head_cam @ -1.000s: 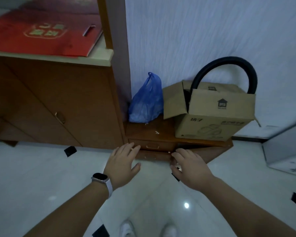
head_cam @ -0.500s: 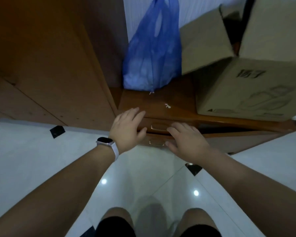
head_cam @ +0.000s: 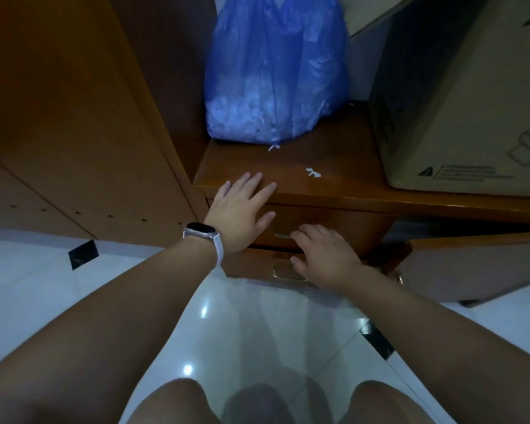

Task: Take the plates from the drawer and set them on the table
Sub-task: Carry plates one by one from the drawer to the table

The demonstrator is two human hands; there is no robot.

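Note:
A low wooden cabinet (head_cam: 343, 185) stands in front of me with two shut drawers in its front. My left hand (head_cam: 240, 209), with a watch at the wrist, lies flat with spread fingers on the cabinet's front top edge, above the upper drawer (head_cam: 328, 221). My right hand (head_cam: 325, 255) hovers open in front of the lower drawer (head_cam: 257, 266), fingers over its brass handle (head_cam: 283, 275). No plates are visible.
A blue plastic bag (head_cam: 276, 68) and a cardboard box (head_cam: 465, 96) sit on the cabinet top. A tall wooden wardrobe (head_cam: 74, 111) stands to the left. A cabinet door (head_cam: 471, 267) hangs ajar at the right. Glossy white floor tiles (head_cam: 37, 286) lie below; my knees show at the bottom.
I have crouched and come closer to the cabinet. My left hand moved up onto the cabinet's top edge. My right hand reached down to the drawer handles.

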